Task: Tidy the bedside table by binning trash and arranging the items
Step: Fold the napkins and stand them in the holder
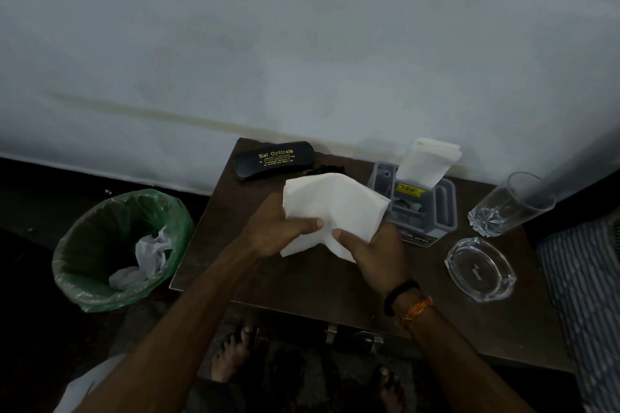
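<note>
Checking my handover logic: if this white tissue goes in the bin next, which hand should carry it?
Probably the left hand: it already grips the tissue and is on the green-lined bin's side.

Your left hand [281,228] and right hand [372,248] meet in front of you, both forearms reaching forward, each thumb curled over and fingers tucked under the napkin [332,208] they pinch between them, the right wrist wearing a black band and an orange thread.
</note>
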